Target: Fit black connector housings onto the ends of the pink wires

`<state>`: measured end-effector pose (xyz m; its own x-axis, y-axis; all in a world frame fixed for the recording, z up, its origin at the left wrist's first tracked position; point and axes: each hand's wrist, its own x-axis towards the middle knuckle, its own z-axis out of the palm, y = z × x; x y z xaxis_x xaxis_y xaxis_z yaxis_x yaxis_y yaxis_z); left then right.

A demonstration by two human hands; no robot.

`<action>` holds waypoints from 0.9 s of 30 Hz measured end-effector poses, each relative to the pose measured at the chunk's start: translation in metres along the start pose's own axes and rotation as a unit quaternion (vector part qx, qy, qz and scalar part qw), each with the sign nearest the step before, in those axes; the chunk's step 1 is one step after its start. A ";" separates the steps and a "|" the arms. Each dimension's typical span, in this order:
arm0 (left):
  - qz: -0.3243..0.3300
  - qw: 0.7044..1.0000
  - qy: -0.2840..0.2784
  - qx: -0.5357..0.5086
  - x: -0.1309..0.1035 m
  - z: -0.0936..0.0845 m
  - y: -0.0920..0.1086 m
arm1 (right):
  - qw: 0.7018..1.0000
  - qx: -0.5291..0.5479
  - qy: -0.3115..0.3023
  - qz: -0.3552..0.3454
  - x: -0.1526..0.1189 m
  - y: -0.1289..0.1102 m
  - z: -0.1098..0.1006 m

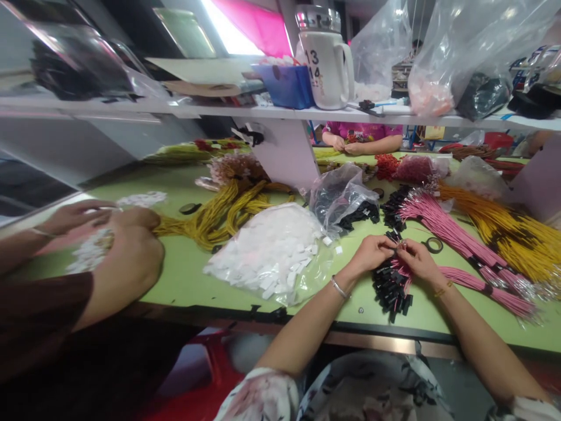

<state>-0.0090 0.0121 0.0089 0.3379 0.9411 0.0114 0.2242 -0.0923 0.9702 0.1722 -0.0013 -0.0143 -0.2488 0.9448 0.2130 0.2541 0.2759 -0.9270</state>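
Observation:
My left hand and my right hand meet fingertip to fingertip above a pile of black plastic connectors. The left fingers pinch what looks like a small black connector. Between the right thumb and fingers is the end of a thin pink wire, partly hidden by the fingertips. Several pink wires run under both hands to the black connectors. Their other part, a pink wire bundle bound with black tape, lies to the right of my right wrist. A black tape roll sits just beyond my right hand.
A clear bag of white connectors lies left of my hands. Behind are a bag of black parts, another pink bundle and yellow wires. At left, a co-worker's hands handle white pieces. A shelf crosses above.

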 end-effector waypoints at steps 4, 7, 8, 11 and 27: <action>0.043 0.993 0.082 0.079 0.030 -0.021 -0.009 | 0.987 0.157 0.000 0.030 -0.002 0.001 -0.004; -0.002 0.969 0.180 0.169 0.067 -0.032 -0.026 | 0.966 0.251 -0.016 0.064 -0.003 0.004 -0.005; -0.015 0.961 0.193 0.198 0.080 -0.033 -0.033 | 0.962 0.262 -0.023 0.071 -0.003 0.005 -0.005; -0.027 0.940 0.199 0.278 0.106 -0.032 -0.052 | 0.962 0.258 -0.033 0.079 -0.003 0.005 -0.004; -0.009 0.981 0.189 0.029 0.053 -0.031 -0.017 | 0.988 0.136 0.036 0.067 0.000 -0.007 0.005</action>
<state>-0.0236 0.0735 0.0001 -0.0279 0.9952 0.0934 0.2821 -0.0818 0.9559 0.1655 -0.0047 -0.0094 -0.1606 0.9825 0.0949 0.0165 0.0988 -0.9950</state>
